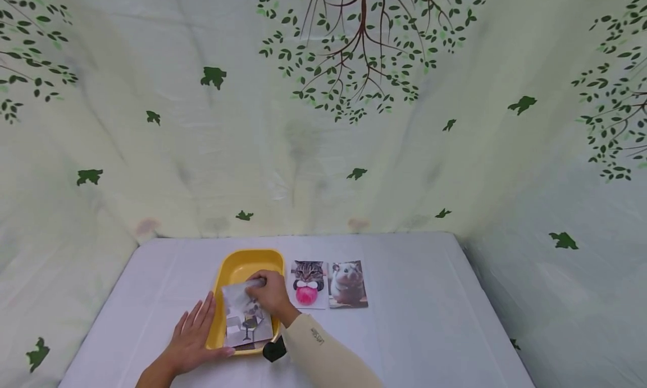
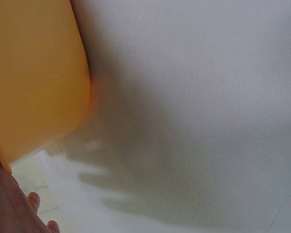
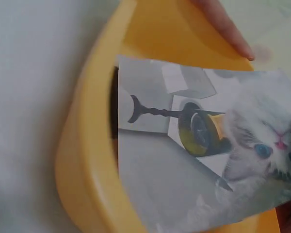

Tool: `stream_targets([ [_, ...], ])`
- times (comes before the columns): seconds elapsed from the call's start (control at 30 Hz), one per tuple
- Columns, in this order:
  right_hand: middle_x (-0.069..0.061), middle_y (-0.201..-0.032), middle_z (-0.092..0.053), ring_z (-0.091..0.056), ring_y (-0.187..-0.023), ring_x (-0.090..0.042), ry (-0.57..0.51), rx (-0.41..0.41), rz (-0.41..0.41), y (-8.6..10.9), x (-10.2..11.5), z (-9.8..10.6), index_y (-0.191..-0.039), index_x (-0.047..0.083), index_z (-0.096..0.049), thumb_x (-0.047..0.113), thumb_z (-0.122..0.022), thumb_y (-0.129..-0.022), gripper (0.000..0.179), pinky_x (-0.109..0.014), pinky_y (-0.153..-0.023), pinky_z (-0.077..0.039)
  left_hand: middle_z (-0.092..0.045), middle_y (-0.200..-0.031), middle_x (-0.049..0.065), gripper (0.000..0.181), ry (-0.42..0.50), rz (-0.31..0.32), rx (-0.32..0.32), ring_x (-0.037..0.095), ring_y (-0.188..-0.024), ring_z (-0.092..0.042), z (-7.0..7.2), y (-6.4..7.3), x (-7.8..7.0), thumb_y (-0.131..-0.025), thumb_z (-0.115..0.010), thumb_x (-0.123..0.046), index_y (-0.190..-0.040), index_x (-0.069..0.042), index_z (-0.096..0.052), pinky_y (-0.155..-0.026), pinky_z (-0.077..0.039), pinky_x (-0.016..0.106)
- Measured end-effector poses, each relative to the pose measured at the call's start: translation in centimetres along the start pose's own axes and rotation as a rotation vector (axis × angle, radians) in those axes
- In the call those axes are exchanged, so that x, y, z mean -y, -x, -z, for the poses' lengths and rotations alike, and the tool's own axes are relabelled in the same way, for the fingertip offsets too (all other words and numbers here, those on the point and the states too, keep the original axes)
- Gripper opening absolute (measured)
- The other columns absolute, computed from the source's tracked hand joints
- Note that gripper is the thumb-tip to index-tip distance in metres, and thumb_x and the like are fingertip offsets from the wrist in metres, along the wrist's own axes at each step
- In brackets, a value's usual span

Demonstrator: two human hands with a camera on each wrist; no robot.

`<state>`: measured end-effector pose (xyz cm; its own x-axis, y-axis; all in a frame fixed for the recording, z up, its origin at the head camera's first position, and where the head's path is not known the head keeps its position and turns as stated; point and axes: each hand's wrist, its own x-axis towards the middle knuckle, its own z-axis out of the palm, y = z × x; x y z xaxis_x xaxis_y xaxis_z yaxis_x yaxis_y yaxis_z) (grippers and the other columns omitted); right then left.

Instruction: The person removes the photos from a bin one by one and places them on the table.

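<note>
My right hand (image 1: 273,294) pinches the upper edge of a picture card (image 1: 235,315) over the yellow tray (image 1: 217,304). In the right wrist view, the card (image 3: 155,170) shows a white kitten with blue eyes beside a goblet-like object. A darker card edge (image 1: 247,346) peeks out beneath it inside the tray. My left hand (image 1: 194,334) rests along the tray's left side, fingers extended and thumb at the front rim. In the left wrist view, part of that hand (image 2: 12,204) is at the rim of the tray (image 2: 39,73).
Right of the tray, a card of a tabby cat with a pink ball (image 1: 307,290) lies beside a card of a pale rodent (image 1: 347,285). They lie on a white-covered table (image 1: 429,320). A leaf-patterned sheet (image 1: 303,180) hangs behind. A black object (image 1: 274,350) sits by the right sleeve.
</note>
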<state>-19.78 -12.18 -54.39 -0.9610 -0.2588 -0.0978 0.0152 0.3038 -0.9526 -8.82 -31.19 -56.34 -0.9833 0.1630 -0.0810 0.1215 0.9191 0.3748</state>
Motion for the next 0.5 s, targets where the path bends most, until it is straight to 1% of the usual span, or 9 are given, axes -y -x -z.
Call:
stream_targets([
  [0.07, 0.011, -0.083, -0.062, -0.055, -0.077, -0.004, -0.021, -0.012, 0.017, -0.2, 0.1, 0.8, -0.086, 0.015, -0.072, 0.01, -0.075, -0.083, 0.007, -0.02, -0.075, -0.05, -0.005, -0.16, 0.017, 0.125, -0.001, -0.02, -0.021, 0.048, -0.138, -0.015, -0.1, 0.0, 0.1, -0.071, -0.069, -0.065, -0.153, 0.001, -0.002, -0.107, -0.008, 0.066],
  [0.17, 0.007, -0.088, -0.065, -0.056, -0.08, -0.004, -0.063, -0.042, 0.07, -0.6, 0.4, 2.2, -0.09, 0.011, -0.074, 0.009, -0.075, -0.082, 0.008, -0.021, -0.075, -0.05, -0.002, -0.161, 0.015, 0.125, 0.006, -0.029, -0.034, 0.048, -0.137, -0.015, -0.3, 0.0, 0.1, -0.071, -0.07, -0.063, -0.153, 0.0, 0.0, -0.107, -0.008, 0.067],
  [0.2, 0.005, -0.091, -0.066, -0.056, -0.081, -0.004, -0.074, -0.059, 0.088, -0.9, 0.5, 2.7, -0.092, 0.009, -0.074, 0.009, -0.076, -0.082, 0.01, -0.021, -0.075, -0.05, 0.0, -0.162, 0.014, 0.125, 0.012, -0.023, -0.03, 0.048, -0.137, -0.015, -0.3, 0.0, 0.1, -0.071, -0.07, -0.063, -0.153, -0.002, 0.002, -0.107, -0.007, 0.067],
  [0.27, 0.002, -0.095, -0.068, -0.056, -0.083, -0.004, -0.089, -0.095, 0.123, -1.3, 0.7, 3.8, -0.094, 0.008, -0.074, 0.009, -0.076, -0.082, 0.012, -0.021, -0.075, -0.049, 0.0, -0.161, 0.016, 0.125, 0.021, -0.015, -0.023, 0.048, -0.137, -0.013, -0.3, -0.1, 0.1, -0.071, -0.07, -0.063, -0.153, -0.002, 0.002, -0.108, -0.005, 0.067],
  [0.33, -0.002, -0.1, -0.069, -0.057, -0.085, -0.005, -0.1, -0.126, 0.161, -1.7, 0.9, 5.0, -0.097, 0.005, -0.074, 0.009, -0.075, -0.083, 0.014, -0.022, -0.075, -0.048, -0.003, -0.16, 0.018, 0.126, 0.022, -0.01, -0.019, 0.048, -0.137, -0.013, -0.3, -0.1, 0.0, -0.071, -0.07, -0.063, -0.153, -0.001, 0.002, -0.108, -0.005, 0.067],
  [0.43, -0.001, -0.1, -0.069, -0.055, -0.085, -0.005, -0.101, -0.162, 0.18, -2.2, 0.9, 7.0, -0.098, 0.007, -0.074, 0.011, -0.076, -0.083, 0.016, -0.022, -0.075, -0.048, -0.005, -0.159, 0.019, 0.126, 0.025, -0.009, -0.014, 0.049, -0.137, -0.013, -0.3, -0.2, -0.1, -0.071, -0.07, -0.063, -0.153, 0.0, 0.003, -0.108, -0.005, 0.067],
  [0.5, -0.001, -0.099, -0.069, -0.055, -0.085, -0.006, -0.107, -0.175, 0.188, -2.5, 0.8, 8.5, -0.098, 0.007, -0.074, 0.012, -0.076, -0.083, 0.016, -0.023, -0.076, -0.048, -0.003, -0.16, 0.019, 0.127, 0.025, -0.009, -0.007, 0.049, -0.137, -0.013, -0.2, -0.3, -0.1, -0.071, -0.07, -0.062, -0.153, -0.001, 0.005, -0.108, -0.005, 0.067],
])
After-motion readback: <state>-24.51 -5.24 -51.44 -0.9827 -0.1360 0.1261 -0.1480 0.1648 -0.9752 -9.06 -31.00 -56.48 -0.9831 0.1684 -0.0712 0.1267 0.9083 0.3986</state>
